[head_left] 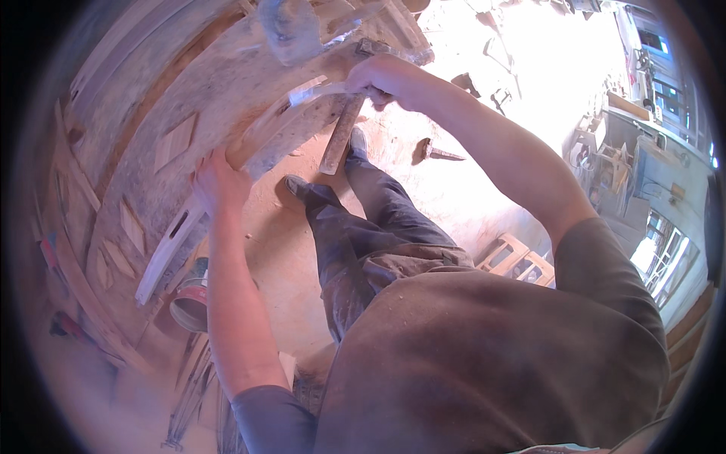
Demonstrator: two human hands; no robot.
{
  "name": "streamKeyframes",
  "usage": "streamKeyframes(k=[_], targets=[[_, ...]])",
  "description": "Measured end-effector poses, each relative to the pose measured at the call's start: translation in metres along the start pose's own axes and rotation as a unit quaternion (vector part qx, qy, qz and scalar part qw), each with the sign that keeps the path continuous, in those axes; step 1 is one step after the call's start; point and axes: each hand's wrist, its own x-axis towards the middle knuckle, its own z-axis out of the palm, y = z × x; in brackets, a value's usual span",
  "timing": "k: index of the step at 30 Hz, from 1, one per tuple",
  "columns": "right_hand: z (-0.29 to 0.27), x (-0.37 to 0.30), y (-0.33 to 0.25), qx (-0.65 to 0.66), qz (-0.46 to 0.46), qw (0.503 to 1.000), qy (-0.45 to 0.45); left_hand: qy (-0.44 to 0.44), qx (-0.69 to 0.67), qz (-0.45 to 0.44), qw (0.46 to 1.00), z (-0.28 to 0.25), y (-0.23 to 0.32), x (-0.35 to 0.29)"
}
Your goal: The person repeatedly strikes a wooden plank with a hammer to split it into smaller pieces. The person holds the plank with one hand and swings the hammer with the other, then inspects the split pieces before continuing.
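A long pale wooden piece (pixel 276 119) lies slantwise along the front edge of the wooden workbench (pixel 219 98). My left hand (pixel 219 183) is closed round its nearer stretch. At the far end my right hand (pixel 384 79) has its fingers curled round the piece, and the grip is partly hidden by the hand itself. Beyond my left hand a light-coloured board with a dark slot (pixel 170 240) sticks out toward me; whether it is the same piece I cannot tell. Below my right hand, a worn wooden bar (pixel 342 136) slants down off the bench.
Wood offcuts (pixel 177 141) and a clear plastic container (pixel 290 32) lie on the bench. A reddish bucket (pixel 190 303) stands by my left forearm. On the floor are a hammer-like tool (pixel 440 153) and a slatted wooden frame (pixel 516 259). A cluttered shelf (pixel 616 151) is at right.
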Motion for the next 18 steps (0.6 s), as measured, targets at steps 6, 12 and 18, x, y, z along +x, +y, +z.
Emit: streamKeyframes(k=[6,12,18], targets=[[-0.012,0.009,0.005,-0.396,-0.2,0.888,0.123,-0.037,-0.021,-0.008,0.999,-0.013,0.002,0.003],[-0.004,0.023,0.008,-0.484,-0.294,0.812,0.138,-0.004,-0.03,0.002,1.0,0.003,-0.009,0.005],[0.007,0.045,0.016,-0.547,-0.386,0.733,0.123,-0.032,-0.026,0.002,0.999,0.001,-0.008,0.008]])
